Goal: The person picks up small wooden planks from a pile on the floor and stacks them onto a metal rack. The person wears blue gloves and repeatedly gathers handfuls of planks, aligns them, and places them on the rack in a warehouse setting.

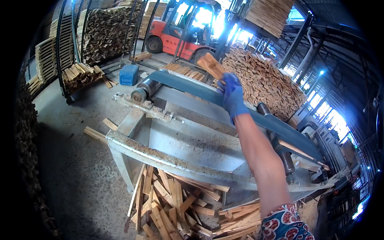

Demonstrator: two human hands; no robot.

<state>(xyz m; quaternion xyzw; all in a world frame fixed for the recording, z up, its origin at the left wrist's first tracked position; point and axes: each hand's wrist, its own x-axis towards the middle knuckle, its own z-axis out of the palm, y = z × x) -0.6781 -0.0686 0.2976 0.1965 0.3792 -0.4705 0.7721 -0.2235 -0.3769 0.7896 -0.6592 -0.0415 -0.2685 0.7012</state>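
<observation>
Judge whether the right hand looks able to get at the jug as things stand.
Probably not: the right hand grips a board, and the jug stands on the floor past the left end of the belt, seemingly out of reach.

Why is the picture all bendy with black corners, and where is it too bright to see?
In the head view, the fisheye lens bends straight edges, like the metal rail, and leaves black corners; in the head view too, white glare surrounds the red forklift, the roof looks shadowy, but the gloved right hand shows plainly.
</observation>
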